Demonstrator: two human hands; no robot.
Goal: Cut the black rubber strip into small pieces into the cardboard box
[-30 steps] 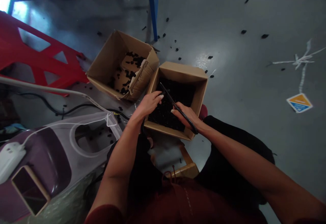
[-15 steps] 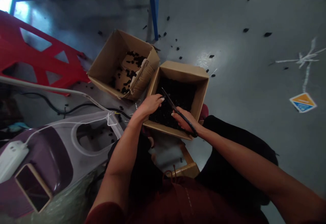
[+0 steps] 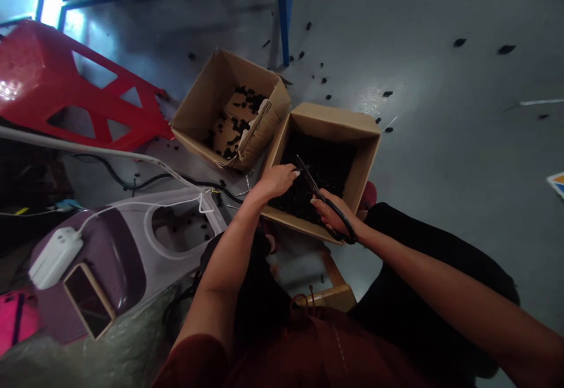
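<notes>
Left box (image 3: 200,99), upper centre: black pieces (image 3: 241,124), loosely scattered
My left hand (image 3: 278,181), centre: fingertips together, pinching what I cannot tell
Right box (image 3: 335,116), centre: deep dark heap (image 3: 328,148); finished or unfinished, unclear
My right hand (image 3: 337,208), centre: wrapped round scissors (image 3: 311,181)

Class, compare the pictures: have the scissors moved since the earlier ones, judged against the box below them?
Yes. Against the far wall of the box, the scissors have shifted slightly nearer the person's body.
</notes>
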